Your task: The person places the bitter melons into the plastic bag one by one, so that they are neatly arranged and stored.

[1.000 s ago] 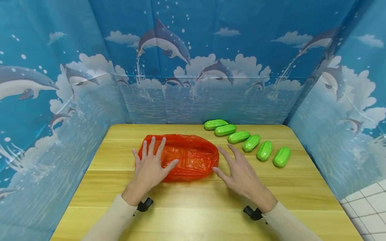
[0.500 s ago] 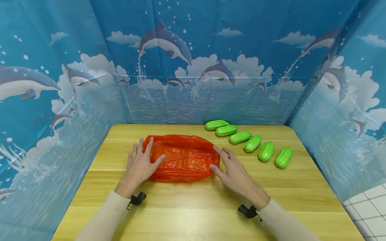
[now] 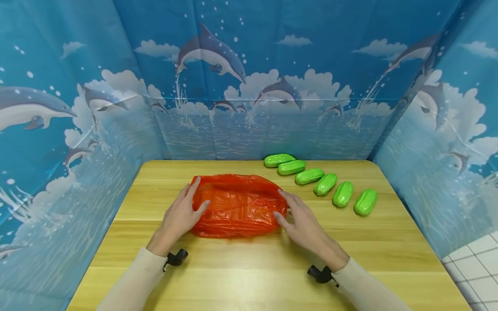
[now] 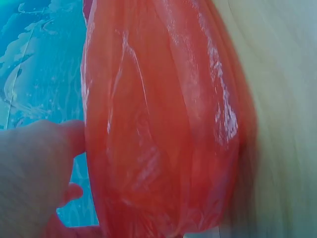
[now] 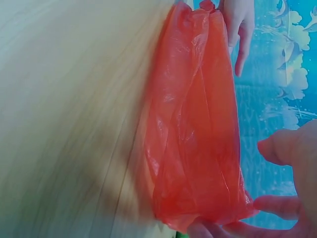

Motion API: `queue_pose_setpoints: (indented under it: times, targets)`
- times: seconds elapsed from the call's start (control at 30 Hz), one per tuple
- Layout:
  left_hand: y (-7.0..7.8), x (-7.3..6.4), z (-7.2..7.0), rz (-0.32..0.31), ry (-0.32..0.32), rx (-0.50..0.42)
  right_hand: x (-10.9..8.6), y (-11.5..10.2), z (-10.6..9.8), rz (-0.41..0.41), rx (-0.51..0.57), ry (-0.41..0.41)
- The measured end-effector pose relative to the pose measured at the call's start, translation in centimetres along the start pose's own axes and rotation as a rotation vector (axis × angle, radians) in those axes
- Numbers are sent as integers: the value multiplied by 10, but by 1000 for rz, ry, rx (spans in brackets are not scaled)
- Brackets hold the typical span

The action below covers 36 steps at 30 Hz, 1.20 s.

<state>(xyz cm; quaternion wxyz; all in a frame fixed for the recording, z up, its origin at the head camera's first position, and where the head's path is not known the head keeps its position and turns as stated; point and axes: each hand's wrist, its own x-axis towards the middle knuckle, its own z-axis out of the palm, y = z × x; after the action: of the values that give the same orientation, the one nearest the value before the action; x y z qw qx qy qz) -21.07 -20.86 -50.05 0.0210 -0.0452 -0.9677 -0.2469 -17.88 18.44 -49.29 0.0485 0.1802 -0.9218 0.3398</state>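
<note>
A red plastic bag (image 3: 237, 207) stands spread on the table, its wide mouth facing up. My left hand (image 3: 180, 216) is at the bag's left end, with the thumb over the rim and the fingers along the outside. At the opposite end my right hand (image 3: 305, 222) has its fingers spread, touching the bag's side. In the left wrist view the bag's near wall (image 4: 163, 119) hides most of the left fingers. The right wrist view shows the right fingers (image 5: 277, 206) against the bag's lower corner, fairly straight, with the thumb apart from it.
Several shiny green oblong things (image 3: 325, 184), shaped like short cucumbers, lie in a slanting row at the table's back right. The wooden table (image 3: 249, 276) is enclosed on three sides by a blue dolphin-print curtain (image 3: 249, 129). White floor tiles (image 3: 474, 268) show at the lower right.
My left hand has moved from above the bag to its left end. My right hand has come slightly left against the bag. The bag has shifted a little to the right.
</note>
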Motion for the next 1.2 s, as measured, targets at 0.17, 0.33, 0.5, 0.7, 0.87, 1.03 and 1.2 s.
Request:
queue_pose_setpoints:
  times: [0.17,0.33,0.5,0.7,0.87,1.03,1.2]
  targets:
    - [7,-3,3,77,27,-45,-6,5,-4,4,-15,20]
    - [21,-10,0,120,25,-53,-12,8,-9,-3,-30,47]
    - [29,-15,1,158,15,-52,-18,11,-13,-47,-64,81]
    - [38,-20,3,183,-20,-58,-26,16,-21,-76,-88,108]
    - [46,-24,9,179,-57,-65,-34,20,-27,-77,-118,109]
    - [55,-29,18,167,-91,-88,-41,24,-31,-73,-150,129]
    - [60,-32,25,176,-102,-100,-48,26,-36,-68,-163,152]
